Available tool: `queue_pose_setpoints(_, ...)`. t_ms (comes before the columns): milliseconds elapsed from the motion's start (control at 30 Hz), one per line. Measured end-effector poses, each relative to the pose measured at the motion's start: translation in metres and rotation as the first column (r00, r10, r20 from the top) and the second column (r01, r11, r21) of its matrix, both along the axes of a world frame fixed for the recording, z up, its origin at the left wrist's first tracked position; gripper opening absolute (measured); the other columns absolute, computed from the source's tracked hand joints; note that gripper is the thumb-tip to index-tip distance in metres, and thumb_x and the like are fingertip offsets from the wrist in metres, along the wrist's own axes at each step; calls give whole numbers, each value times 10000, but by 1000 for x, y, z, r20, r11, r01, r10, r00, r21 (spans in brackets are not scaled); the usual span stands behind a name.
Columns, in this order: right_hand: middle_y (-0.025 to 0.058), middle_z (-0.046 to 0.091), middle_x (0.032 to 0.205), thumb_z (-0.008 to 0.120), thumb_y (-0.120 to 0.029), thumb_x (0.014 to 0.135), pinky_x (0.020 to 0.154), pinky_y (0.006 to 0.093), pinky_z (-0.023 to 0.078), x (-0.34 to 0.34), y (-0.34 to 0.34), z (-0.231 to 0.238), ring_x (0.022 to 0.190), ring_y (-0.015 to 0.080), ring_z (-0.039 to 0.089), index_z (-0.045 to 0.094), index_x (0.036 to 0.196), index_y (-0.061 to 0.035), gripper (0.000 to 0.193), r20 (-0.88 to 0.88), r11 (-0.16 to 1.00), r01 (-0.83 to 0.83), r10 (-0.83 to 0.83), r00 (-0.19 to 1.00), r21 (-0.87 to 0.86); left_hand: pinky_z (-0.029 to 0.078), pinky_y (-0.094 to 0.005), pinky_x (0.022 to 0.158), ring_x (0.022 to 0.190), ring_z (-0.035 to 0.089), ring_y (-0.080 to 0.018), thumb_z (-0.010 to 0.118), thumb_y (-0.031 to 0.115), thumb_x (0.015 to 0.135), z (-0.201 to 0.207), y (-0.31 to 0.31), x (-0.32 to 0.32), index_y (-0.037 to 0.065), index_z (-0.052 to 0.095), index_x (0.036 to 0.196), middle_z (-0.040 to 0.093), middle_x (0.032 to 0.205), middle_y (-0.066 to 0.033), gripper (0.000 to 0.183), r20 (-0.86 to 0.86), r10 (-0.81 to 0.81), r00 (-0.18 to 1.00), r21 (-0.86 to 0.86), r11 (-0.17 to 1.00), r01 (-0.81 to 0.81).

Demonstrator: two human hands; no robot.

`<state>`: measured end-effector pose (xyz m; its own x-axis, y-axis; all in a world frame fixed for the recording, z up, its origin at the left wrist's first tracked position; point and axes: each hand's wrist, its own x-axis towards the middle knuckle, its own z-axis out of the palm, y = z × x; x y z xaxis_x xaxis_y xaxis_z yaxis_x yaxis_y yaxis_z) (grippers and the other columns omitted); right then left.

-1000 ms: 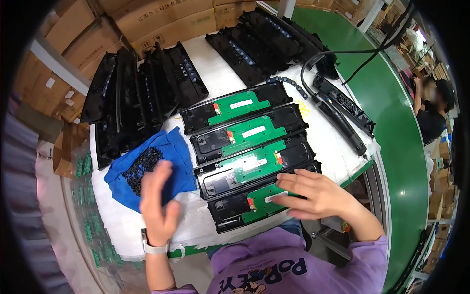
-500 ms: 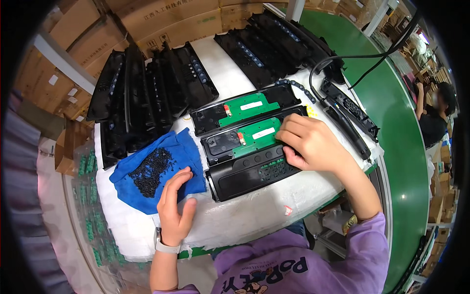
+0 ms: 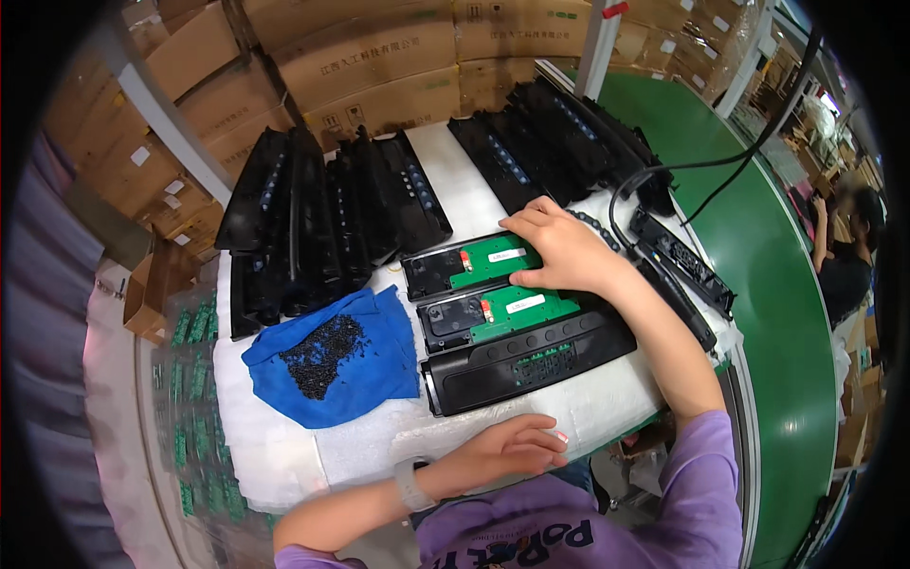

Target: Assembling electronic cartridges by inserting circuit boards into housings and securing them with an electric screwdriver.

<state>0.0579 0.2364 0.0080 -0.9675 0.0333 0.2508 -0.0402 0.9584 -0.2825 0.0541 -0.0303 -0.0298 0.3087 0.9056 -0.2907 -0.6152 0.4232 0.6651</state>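
My right hand (image 3: 566, 248) reaches over the far black plastic housing (image 3: 431, 276), thumb on its near edge and fingers over its far edge, gripping it across the width. A green circuit board (image 3: 493, 265) with a white label lies in that housing, partly hidden by the hand. A second housing with a green board (image 3: 521, 314) is just nearer to me. In front lies a closed black casing (image 3: 493, 372) with round buttons. My left hand (image 3: 498, 449) hovers low by the table's front edge, fingers loosely extended, holding nothing visible, its fingertips beside a small red-and-white scrap (image 3: 561, 436).
A blue cloth (image 3: 379, 375) bearing a heap of small black parts (image 3: 324, 358) lies on the left. Black housings stand stacked at back left (image 3: 294, 218) and back right (image 3: 578, 133). A black cable (image 3: 654, 171) runs down at right. Cardboard boxes (image 3: 379, 66) line the back.
My right hand has gone from the middle housing to the far one. My left hand has left the blue cloth's edge and moved right, toward the front edge. The whole view has shifted slightly.
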Motion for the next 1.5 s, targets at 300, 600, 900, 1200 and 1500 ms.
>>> queue_pose_setpoints(300, 113, 518, 856, 797, -340, 492, 839, 339, 404, -8, 4, 5, 902, 276, 447, 600, 938, 34, 615, -32, 989, 2, 3, 999, 147, 356, -316, 1002, 1244, 411, -205, 454, 245, 949, -5, 32, 3, 16, 305, 1318, 409, 1343, -121, 460, 142, -17, 990, -41, 999, 23)
queue_pose_setpoints(600, 141, 585, 1003, 707, -276, 720, 774, 336, 457, 28, -2, 25, 866, 272, 598, 620, 787, -5, 292, 213, 890, -113, 227, 950, -442, 340, -311, 1022, 1268, 384, -230, 450, 236, 946, -6, 32, -1, 41, 276, 1355, 368, 1376, -128, 486, 185, -23, 982, -7, 1000, 24)
queue_pose_setpoints(900, 183, 605, 945, 755, -394, 603, 742, 352, 467, 15, -9, 7, 834, 318, 588, 608, 959, 45, 584, 358, 978, -69, 137, 924, -196, 365, -306, 997, 1243, 414, -224, 463, 220, 943, -11, 29, 5, -16, 268, 1341, 401, 1345, -144, 502, 196, 21, 980, -8, 1000, -20)
queue_pose_setpoints(1200, 178, 599, 719, 784, -198, 554, 627, 389, 451, 16, -8, 57, 710, 360, 591, 570, 805, 31, 402, 306, 998, 48, -33, 952, -41, 417, -322, 947, 1198, 459, -233, 465, 157, 932, -15, 28, 4, -40, 255, 1342, 442, 1301, -169, 501, 141, 157, 978, -10, 988, -157)
queue_pose_setpoints(1500, 141, 547, 821, 738, -320, 656, 789, 342, 431, 52, -37, 28, 859, 297, 533, 594, 818, 35, 416, 368, 932, -146, 271, 890, -332, 386, -385, 988, 1239, 412, -286, 435, 113, 928, -5, 27, 6, -46, 300, 1316, 402, 1333, -195, 441, 123, 118, 985, -23, 993, -116)
